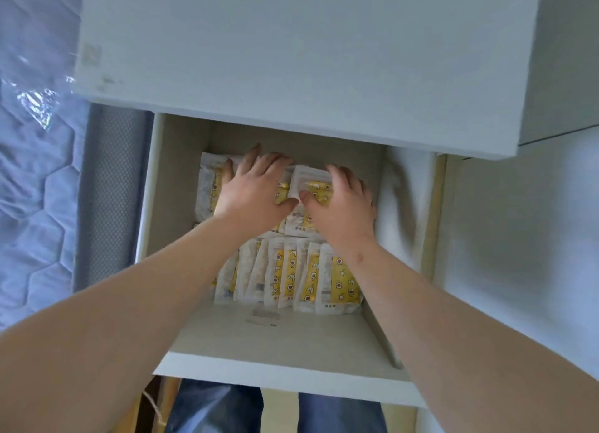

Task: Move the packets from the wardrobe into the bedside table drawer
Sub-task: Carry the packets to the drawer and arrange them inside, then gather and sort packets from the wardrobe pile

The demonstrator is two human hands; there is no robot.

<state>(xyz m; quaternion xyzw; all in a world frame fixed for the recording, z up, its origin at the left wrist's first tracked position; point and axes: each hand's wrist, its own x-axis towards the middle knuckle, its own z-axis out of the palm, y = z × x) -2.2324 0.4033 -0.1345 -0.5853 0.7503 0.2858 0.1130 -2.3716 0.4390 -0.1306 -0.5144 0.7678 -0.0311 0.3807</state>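
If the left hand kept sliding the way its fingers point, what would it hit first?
Probably the drawer's back wall: the left hand lies flat on the rear packets, fingers aimed at that wall just beyond them. Depth under the tabletop is unclear.

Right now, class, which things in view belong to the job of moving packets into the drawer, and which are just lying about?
Job: drawer; packets; left hand pressing on them; right hand gripping one.
Lying about: mattress; plastic wrap; label on the drawer floor.
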